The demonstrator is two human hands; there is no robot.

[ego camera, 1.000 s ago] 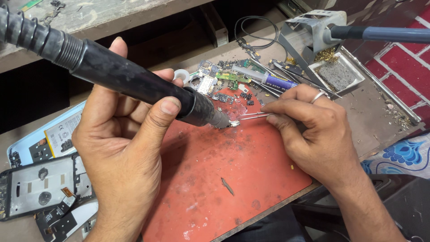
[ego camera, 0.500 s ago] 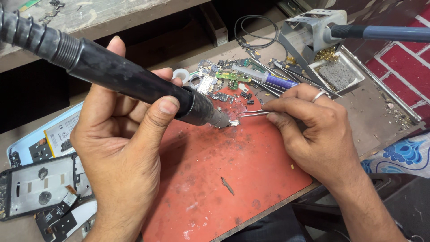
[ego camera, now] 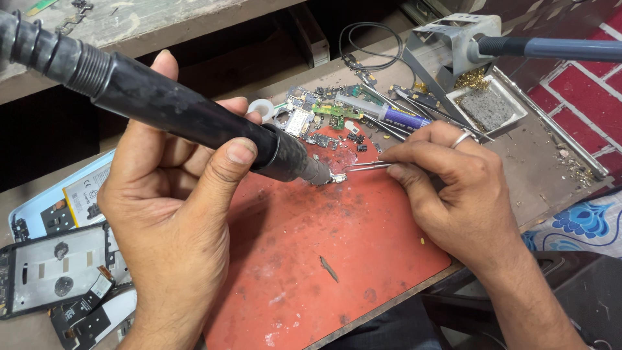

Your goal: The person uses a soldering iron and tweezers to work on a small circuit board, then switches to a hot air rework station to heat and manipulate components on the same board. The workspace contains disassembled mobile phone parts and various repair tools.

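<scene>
While the person leans over a worn red work mat, the left hand is wrapped around a thick black hot-air wand, fingers curled under it and thumb pressed on top. Its metal nozzle points down-right at a tiny metal component lying on the mat near its upper edge. The right hand, ring on one finger, pinches slim tweezers between thumb and forefinger — tips touch that same small part, just beside the nozzle.

Behind the part, at the mat's top edge, sits a clutter of small circuit boards, w/ a purple-handled tool beside them. Further right a grey soldering-iron stand holds a blue-handled iron over a metal tray with a grey sponge. At lower left — well apart from the hands — lie opened phone frames and a battery in a pale blue back cover.
</scene>
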